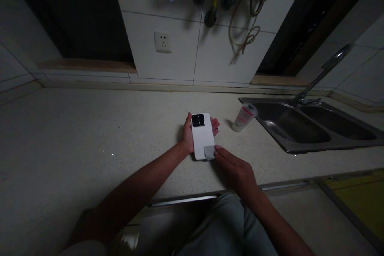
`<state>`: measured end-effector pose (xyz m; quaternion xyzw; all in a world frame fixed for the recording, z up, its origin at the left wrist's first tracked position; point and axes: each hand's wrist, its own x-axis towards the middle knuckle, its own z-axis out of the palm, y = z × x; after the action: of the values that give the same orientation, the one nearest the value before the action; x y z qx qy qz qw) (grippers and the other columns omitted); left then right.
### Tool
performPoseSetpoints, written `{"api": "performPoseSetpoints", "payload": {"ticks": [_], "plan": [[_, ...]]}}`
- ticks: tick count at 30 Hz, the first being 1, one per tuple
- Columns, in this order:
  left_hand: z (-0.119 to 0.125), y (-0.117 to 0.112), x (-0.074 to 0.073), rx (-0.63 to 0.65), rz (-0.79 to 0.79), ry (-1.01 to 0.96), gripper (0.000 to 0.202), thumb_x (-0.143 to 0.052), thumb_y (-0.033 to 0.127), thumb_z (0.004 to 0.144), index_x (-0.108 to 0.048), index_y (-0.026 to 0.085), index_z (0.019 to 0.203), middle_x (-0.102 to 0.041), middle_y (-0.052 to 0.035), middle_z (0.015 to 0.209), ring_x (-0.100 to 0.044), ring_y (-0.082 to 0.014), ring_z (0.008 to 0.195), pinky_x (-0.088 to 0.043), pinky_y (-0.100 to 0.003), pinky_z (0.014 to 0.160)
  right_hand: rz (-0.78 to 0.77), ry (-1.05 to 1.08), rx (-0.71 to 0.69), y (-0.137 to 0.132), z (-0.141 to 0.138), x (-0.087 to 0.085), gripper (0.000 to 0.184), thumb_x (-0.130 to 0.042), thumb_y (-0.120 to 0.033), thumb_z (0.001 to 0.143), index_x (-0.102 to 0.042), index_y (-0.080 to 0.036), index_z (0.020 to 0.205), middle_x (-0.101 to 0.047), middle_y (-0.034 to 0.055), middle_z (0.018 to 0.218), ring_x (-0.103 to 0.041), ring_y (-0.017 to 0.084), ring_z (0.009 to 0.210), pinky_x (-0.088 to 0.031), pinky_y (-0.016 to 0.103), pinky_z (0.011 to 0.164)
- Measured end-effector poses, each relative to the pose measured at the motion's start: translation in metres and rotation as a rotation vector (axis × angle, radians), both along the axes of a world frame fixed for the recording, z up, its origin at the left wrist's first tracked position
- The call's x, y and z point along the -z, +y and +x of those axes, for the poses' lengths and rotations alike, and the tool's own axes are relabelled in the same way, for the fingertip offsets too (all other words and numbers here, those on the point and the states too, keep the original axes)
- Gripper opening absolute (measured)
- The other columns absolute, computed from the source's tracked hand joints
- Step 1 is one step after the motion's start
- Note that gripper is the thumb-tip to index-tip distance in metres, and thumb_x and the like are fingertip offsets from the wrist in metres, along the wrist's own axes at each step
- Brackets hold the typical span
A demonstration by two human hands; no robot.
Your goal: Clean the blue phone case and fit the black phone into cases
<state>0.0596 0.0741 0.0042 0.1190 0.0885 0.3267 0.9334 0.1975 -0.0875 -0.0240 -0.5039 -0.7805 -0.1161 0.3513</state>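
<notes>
The white phone point(201, 138) was at the centre of the frame, back up, its dark camera block point(198, 120) toward the top. The left hand point(187, 136) cradled it from beneath, thumb along the left edge and fingers showing past the right edge. The right hand point(240, 170) had its fingertips closed on a small gray piece point(209, 153) that lay over the phone's lower right corner; whether this was cloth or film, I could not tell.

Working well here probably meant a steady left palm under the phone, light, even pressure from the right fingertips, and care around the raised camera block. The dim light likely made marks on the white back hard to judge.

The counter point(90, 140) lay below the hands. A plastic cup point(243, 119) stood on it right of centre, near the phone and just beside the sink point(309, 148); a wide swing of the right hand could perhaps have knocked it. The tap point(318, 78) rose at the right. Farther out, a socket point(163, 42) sat on the wall at upper left of centre, and a looped cord point(247, 40) hung at upper right of centre.
</notes>
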Motion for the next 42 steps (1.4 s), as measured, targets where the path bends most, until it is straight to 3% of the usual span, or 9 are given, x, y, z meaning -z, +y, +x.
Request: {"api": "performPoseSetpoints", "payload": {"ticks": [4,8,11,14,20,26,33,38,42], "plan": [[-0.001,0.000,0.001,0.003,-0.007,-0.007,0.088,-0.039,0.072,0.088,-0.048,0.004,0.142,-0.071,-0.0205,0.117,-0.067,-0.0303,0.110,-0.047,-0.043,0.100,-0.072,0.202,0.082,0.009,0.010,-0.001,0.035,-0.055,-0.014,0.091,-0.072,-0.026,0.120,-0.071,0.0071,0.123,-0.071,0.026,0.110,-0.062,0.042,0.092],[-0.001,-0.003,-0.001,0.011,0.006,0.005,0.085,-0.036,0.071,0.090,-0.052,0.004,0.139,-0.072,-0.0205,0.111,-0.070,-0.0310,0.100,-0.049,-0.045,0.095,-0.278,0.556,0.111,0.015,-0.004,-0.011,0.026,-0.057,-0.031,0.093,-0.078,-0.024,0.106,-0.078,0.0062,0.103,-0.077,0.026,0.088,-0.064,0.039,0.078],[-0.001,-0.003,-0.003,-0.023,0.017,0.004,0.083,-0.033,0.071,0.090,-0.055,0.005,0.135,-0.073,-0.0187,0.105,-0.071,-0.0301,0.093,-0.051,-0.044,0.090,-0.386,0.839,0.115,0.016,-0.019,-0.019,0.030,-0.058,-0.041,0.092,-0.079,-0.021,0.102,-0.079,0.0068,0.099,-0.076,0.026,0.087,-0.064,0.039,0.077],[-0.003,-0.003,-0.004,-0.037,0.030,0.008,0.082,-0.034,0.072,0.090,-0.058,0.006,0.131,-0.074,-0.0172,0.102,-0.071,-0.0288,0.090,-0.052,-0.043,0.087,-0.401,0.972,0.084,0.017,-0.029,-0.022,0.035,-0.062,-0.044,0.090,-0.076,-0.021,0.112,-0.077,0.0075,0.109,-0.074,0.028,0.097,-0.062,0.043,0.084],[-0.002,-0.006,-0.003,0.078,0.103,0.055,0.079,-0.035,0.072,0.091,-0.064,0.007,0.125,-0.073,-0.0197,0.108,-0.071,-0.0277,0.093,-0.054,-0.039,0.084,-0.246,0.876,0.025,0.027,-0.039,-0.026,0.048,-0.061,-0.032,0.092,-0.058,-0.025,0.139,-0.060,0.0080,0.139,-0.061,0.028,0.126,-0.052,0.049,0.102],[0.002,-0.005,0.004,0.154,0.109,0.221,0.077,-0.036,0.074,0.090,-0.069,0.011,0.119,-0.076,-0.0171,0.095,-0.073,-0.0285,0.083,-0.055,-0.038,0.078,-0.059,0.744,0.138,0.064,-0.041,-0.032,0.049,-0.051,-0.029,0.096,-0.050,-0.025,0.146,-0.055,0.0092,0.144,-0.056,0.026,0.131,-0.049,0.051,0.106],[0.010,0.002,0.007,-0.062,0.063,0.206,0.076,-0.032,0.075,0.091,-0.071,0.014,0.114,-0.076,-0.0158,0.094,-0.072,-0.0279,0.088,-0.054,-0.037,0.082,-0.047,0.796,0.099,0.103,-0.038,-0.038,0.047,-0.052,-0.026,0.092,-0.059,-0.020,0.138,-0.063,0.0098,0.137,-0.063,0.026,0.123,-0.049,0.048,0.106],[0.017,-0.006,0.006,-0.294,0.171,0.229,0.040,-0.057,0.047,0.095,-0.064,0.018,0.122,-0.075,-0.0090,0.104,-0.070,-0.0225,0.100,-0.050,-0.032,0.092,0.012,0.731,0.164,0.107,-0.030,-0.046,0.049,-0.049,-0.023,0.090,-0.059,-0.017,0.138,-0.065,0.0117,0.135,-0.062,0.026,0.124,-0.049,0.045,0.107],[0.020,-0.018,0.003,-0.409,0.282,0.265,0.040,-0.069,0.036,0.089,-0.057,0.029,0.128,-0.071,-0.0015,0.117,-0.064,-0.0194,0.114,-0.046,-0.029,0.097,0.071,0.680,0.210,0.107,-0.031,-0.052,0.049,-0.048,-0.022,0.091,-0.058,-0.015,0.139,-0.064,0.0133,0.135,-0.062,0.027,0.124,-0.050,0.045,0.105]]}}
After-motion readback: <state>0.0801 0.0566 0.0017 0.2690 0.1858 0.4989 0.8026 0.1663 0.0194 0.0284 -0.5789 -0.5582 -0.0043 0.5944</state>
